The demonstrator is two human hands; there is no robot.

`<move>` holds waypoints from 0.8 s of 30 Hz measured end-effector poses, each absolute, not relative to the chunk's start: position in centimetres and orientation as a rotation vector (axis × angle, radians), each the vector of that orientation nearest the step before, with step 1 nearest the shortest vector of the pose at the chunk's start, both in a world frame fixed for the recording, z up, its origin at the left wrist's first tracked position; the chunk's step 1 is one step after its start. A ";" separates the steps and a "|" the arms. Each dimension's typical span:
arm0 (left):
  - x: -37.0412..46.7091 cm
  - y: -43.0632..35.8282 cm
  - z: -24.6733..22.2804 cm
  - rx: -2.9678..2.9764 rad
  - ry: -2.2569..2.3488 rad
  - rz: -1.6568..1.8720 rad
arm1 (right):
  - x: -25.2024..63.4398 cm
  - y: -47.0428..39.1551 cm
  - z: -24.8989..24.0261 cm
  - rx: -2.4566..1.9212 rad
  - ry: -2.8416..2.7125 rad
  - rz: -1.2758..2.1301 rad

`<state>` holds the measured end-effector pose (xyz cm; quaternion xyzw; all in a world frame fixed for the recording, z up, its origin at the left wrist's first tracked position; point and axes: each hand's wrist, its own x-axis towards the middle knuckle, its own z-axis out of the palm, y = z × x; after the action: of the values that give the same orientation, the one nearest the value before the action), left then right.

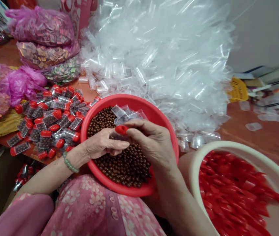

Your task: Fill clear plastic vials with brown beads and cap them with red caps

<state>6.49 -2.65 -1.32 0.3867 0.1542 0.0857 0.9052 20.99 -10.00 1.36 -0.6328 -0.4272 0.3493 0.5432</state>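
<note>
Over the red basin [166,124], my left hand [100,144] is closed around a small clear plastic container [117,135], mostly hidden by the fingers. My right hand [155,141] pinches a red cap [121,130] at the top of that container. Whether the cap is fully seated cannot be made out. Below both hands lie many shiny brown balls [122,168]. Several empty clear containers [121,113] rest on the balls at the basin's far side, just behind the fingers.
Capped containers with brown balls [45,139] are heaped on the table at left. Pink bags of small pieces [43,29] stand behind them. A huge pile of clear containers [159,59] fills the back. At right, a white tub [194,177] holds red caps [230,186].
</note>
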 end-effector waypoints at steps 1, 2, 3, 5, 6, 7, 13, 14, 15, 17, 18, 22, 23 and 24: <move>6.4 -2.7 -1.4 0.814 0.317 0.174 | 20.9 -10.2 1.4 -1.520 -1.109 0.790; 6.4 -2.7 -1.4 0.818 0.318 0.172 | 21.0 -10.4 1.4 -1.521 -1.203 0.738; 6.4 -2.7 -1.4 0.818 0.317 0.169 | 21.1 -10.7 1.4 -1.512 -1.288 0.685; 6.5 -2.8 -1.4 0.830 0.307 0.164 | 21.5 -11.1 1.5 -1.493 -1.439 0.598; 6.5 -2.8 -1.3 0.841 0.301 0.161 | 21.7 -11.3 1.7 -1.488 -1.516 0.569; 6.5 -2.9 -1.3 0.853 0.300 0.160 | 21.9 -11.4 1.9 -1.484 -1.594 0.547; 6.6 -3.2 -1.2 1.006 0.360 0.148 | 22.2 -11.2 2.7 -1.480 -1.838 0.517; 6.7 -3.2 -1.2 1.028 0.368 0.150 | 22.2 -11.1 2.6 -1.472 -1.837 0.521; 6.7 -3.2 -1.2 1.047 0.377 0.155 | 22.2 -11.1 2.4 -1.460 -1.828 0.524; 6.8 -3.2 -1.3 1.089 0.406 0.163 | 22.2 -11.0 2.0 -1.438 -1.799 0.530; 6.8 -3.2 -1.4 1.112 0.422 0.167 | 22.1 -11.0 1.9 -1.429 -1.789 0.528; 6.8 -3.1 -1.8 1.144 0.468 0.181 | 21.5 -11.3 1.6 -1.418 -1.828 0.408; 6.8 -3.1 -1.9 1.144 0.475 0.161 | 21.4 -11.5 1.6 -1.416 -1.857 0.366; 6.8 -3.1 -1.9 1.146 0.482 0.131 | 21.2 -11.6 1.6 -1.413 -1.890 0.332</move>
<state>6.80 -3.14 -1.93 0.5365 0.2255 0.0611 0.8109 21.24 -11.65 1.62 -0.5508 -0.7367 0.1295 0.3702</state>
